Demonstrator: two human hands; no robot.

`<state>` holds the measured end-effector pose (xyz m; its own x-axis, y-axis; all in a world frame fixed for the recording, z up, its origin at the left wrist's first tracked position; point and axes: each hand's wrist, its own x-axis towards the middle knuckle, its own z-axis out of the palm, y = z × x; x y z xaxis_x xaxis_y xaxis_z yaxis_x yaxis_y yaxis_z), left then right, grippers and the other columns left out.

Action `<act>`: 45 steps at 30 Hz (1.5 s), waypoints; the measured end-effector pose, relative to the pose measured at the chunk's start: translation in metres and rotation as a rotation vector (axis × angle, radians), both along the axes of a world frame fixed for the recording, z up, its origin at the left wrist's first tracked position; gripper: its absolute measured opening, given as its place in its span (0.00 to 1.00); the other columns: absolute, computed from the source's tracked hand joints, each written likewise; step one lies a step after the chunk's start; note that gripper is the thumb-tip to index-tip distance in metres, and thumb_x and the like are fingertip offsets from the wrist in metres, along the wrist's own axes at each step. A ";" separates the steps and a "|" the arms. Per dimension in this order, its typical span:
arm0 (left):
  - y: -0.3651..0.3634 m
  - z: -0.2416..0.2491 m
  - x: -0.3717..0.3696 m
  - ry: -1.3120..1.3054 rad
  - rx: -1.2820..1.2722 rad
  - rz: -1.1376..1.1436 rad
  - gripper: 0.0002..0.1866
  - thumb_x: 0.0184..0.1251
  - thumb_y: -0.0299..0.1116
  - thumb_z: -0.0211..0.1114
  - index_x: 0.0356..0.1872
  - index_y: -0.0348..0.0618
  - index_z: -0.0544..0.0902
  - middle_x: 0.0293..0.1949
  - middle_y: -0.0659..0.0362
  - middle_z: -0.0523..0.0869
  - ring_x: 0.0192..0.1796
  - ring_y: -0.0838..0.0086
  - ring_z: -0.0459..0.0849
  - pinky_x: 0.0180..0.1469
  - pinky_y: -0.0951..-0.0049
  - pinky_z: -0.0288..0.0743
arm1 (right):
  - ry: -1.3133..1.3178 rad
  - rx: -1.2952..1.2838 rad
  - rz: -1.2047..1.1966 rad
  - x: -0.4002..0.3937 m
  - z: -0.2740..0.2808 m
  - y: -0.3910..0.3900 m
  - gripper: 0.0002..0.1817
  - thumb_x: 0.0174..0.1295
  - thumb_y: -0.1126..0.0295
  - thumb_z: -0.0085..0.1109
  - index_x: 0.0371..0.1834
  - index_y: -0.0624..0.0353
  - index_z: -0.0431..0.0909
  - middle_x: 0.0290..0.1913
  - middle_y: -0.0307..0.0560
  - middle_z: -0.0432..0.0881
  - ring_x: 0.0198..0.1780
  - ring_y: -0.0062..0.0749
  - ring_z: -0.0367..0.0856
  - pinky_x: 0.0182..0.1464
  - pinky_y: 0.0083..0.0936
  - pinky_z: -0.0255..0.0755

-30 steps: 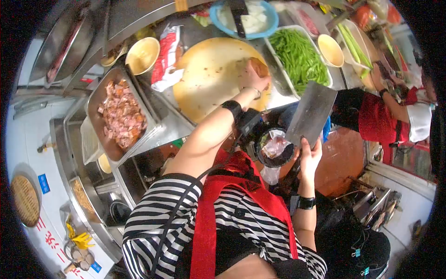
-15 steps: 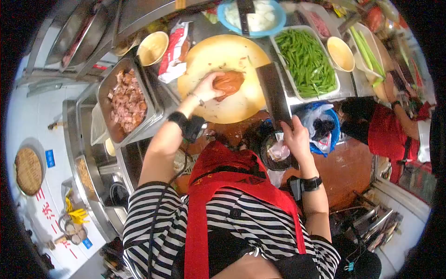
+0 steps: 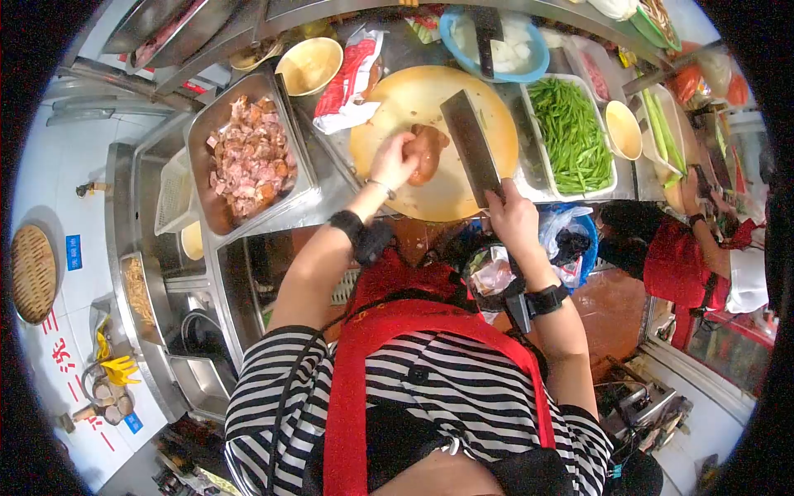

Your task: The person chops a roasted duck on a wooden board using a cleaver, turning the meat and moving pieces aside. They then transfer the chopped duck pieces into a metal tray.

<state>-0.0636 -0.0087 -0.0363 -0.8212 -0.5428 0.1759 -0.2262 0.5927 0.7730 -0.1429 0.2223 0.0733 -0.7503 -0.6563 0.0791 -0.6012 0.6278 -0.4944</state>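
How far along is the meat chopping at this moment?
Done: a metal tray left of the board already holds a heap of chopped meat. In hand: the left hand pins a whole brown piece of meat on the round cutting board, and the right hand grips a cleaver with its blade beside that piece. Left: the piece looks uncut, so all its chopping remains.
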 end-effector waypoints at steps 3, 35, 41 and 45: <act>0.024 -0.013 0.005 0.077 0.031 0.139 0.22 0.46 0.33 0.67 0.42 0.38 0.69 0.36 0.52 0.75 0.41 0.64 0.75 0.46 0.70 0.69 | -0.030 -0.009 -0.064 0.011 -0.006 -0.012 0.11 0.55 0.60 0.52 0.30 0.55 0.68 0.17 0.60 0.74 0.23 0.57 0.75 0.24 0.47 0.68; 0.024 -0.008 0.090 0.150 0.359 0.310 0.11 0.53 0.24 0.59 0.39 0.40 0.75 0.33 0.58 0.79 0.31 0.79 0.76 0.34 0.78 0.72 | 0.119 0.491 0.230 -0.007 -0.042 -0.062 0.15 0.57 0.60 0.49 0.39 0.62 0.67 0.24 0.55 0.78 0.26 0.47 0.79 0.27 0.38 0.72; 0.031 0.020 0.087 0.162 0.324 0.321 0.11 0.53 0.22 0.58 0.40 0.41 0.76 0.34 0.62 0.80 0.31 0.81 0.76 0.33 0.82 0.70 | 0.241 0.405 0.222 -0.022 -0.030 -0.073 0.16 0.56 0.58 0.48 0.38 0.60 0.68 0.20 0.57 0.78 0.24 0.51 0.79 0.28 0.42 0.73; 0.029 0.013 0.101 0.216 0.422 0.321 0.09 0.54 0.23 0.58 0.38 0.40 0.76 0.33 0.59 0.79 0.32 0.77 0.77 0.37 0.79 0.72 | 0.248 0.198 0.246 -0.018 -0.001 -0.054 0.13 0.57 0.58 0.48 0.34 0.57 0.67 0.16 0.57 0.75 0.20 0.51 0.77 0.22 0.43 0.70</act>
